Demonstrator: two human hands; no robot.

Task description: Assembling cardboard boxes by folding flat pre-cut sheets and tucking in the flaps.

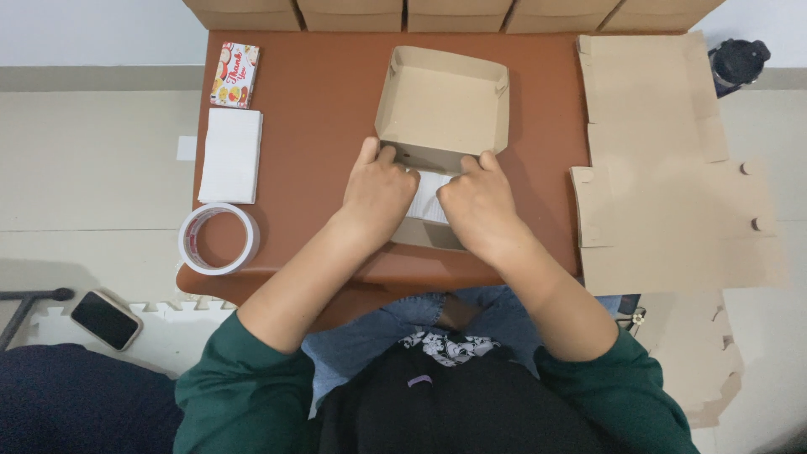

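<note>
The half-folded cardboard box (443, 108) could spring open or crease crooked if either hand lets go unevenly, since its near wall looks only pressed down, not locked. That box sits mid-bench (328, 92), with the tape roll (218, 239) well to its left. Left hand (378, 192) and right hand (472, 202) press its near flap (a white sheet (429, 197) shows between them), fingers curled shut against the cardboard.

On the brown counter (336, 92) lie a tape roll (218, 239), white paper stack (230, 155), printed cards (234, 75) and flat cardboard sheets (664, 168); a phone (106, 319) rests on the floor.
</note>
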